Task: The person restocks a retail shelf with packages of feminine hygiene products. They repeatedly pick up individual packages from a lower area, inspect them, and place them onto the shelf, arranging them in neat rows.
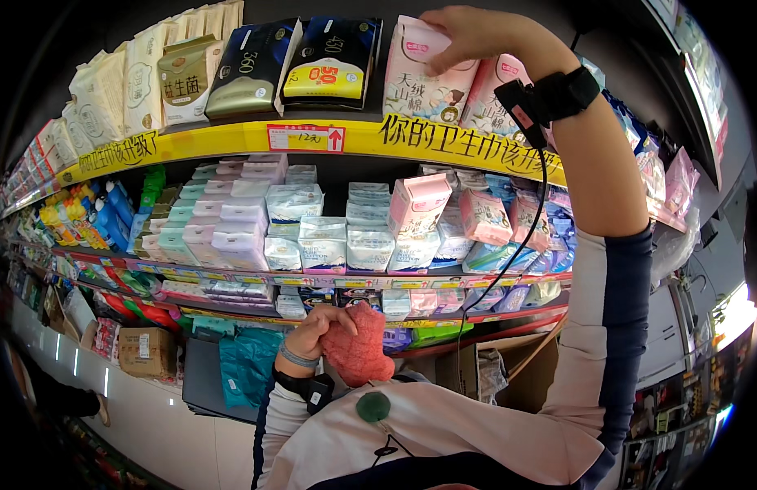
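Observation:
My right hand (473,37) is raised to the top shelf, its fingers against the upper part of a pink pack of sanitary pads (422,76). A second pink pack (497,92) stands to the right, partly behind my wrist. Low at my chest, my left hand (320,334) holds a crumpled red cloth (359,343). Left of the pink packs, two dark packs lean on the same shelf, one with a yellow lower part (323,67). On the shelf below, one pink pack (420,202) sits on top of white packs (415,250).
A yellow printed strip (354,138) edges the top shelf. Lower shelves hold rows of soft packs (243,236) and bottles (112,220). On the floor are cardboard boxes (147,352) and a teal plastic bag (250,364). A black cable (507,269) hangs from my right wrist. A person's leg (66,398) shows at left.

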`<state>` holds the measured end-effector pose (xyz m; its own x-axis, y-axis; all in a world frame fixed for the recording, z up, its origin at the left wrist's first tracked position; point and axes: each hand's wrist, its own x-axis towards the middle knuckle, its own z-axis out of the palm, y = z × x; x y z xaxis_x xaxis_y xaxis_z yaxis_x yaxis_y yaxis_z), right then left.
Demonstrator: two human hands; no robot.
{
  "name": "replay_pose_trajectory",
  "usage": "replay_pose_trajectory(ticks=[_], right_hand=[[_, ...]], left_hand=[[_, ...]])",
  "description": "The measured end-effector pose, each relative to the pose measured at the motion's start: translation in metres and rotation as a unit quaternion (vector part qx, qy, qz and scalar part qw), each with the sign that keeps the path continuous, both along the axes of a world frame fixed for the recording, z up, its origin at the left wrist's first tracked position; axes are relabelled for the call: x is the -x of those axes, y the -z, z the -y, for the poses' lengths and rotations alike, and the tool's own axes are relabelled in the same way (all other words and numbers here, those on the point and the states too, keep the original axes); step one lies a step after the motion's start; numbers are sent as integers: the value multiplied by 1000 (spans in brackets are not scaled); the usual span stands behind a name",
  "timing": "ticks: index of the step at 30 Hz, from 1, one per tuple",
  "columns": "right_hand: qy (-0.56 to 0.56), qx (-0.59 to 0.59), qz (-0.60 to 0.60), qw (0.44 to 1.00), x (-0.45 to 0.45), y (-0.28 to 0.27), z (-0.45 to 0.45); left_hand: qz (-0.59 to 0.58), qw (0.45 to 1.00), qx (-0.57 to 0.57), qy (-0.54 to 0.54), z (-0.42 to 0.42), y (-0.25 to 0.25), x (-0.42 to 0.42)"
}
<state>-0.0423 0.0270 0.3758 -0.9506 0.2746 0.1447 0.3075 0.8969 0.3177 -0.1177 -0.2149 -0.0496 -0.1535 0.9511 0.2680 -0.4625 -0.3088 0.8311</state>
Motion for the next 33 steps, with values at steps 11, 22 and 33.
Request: replay_pose_trajectory(ticks=[11,22,33], right_hand=[[-8,37,-2,999,6,-4,-2],[-12,16,-80,997,-3,8,-8],[-24,-4,-87,996,3,12,-13]], left_hand=[[-15,1000,7,-26,4,-4,1],[4,1000,17,-15,-1,-2,-3],[17,999,27,-18,-4,9,1]])
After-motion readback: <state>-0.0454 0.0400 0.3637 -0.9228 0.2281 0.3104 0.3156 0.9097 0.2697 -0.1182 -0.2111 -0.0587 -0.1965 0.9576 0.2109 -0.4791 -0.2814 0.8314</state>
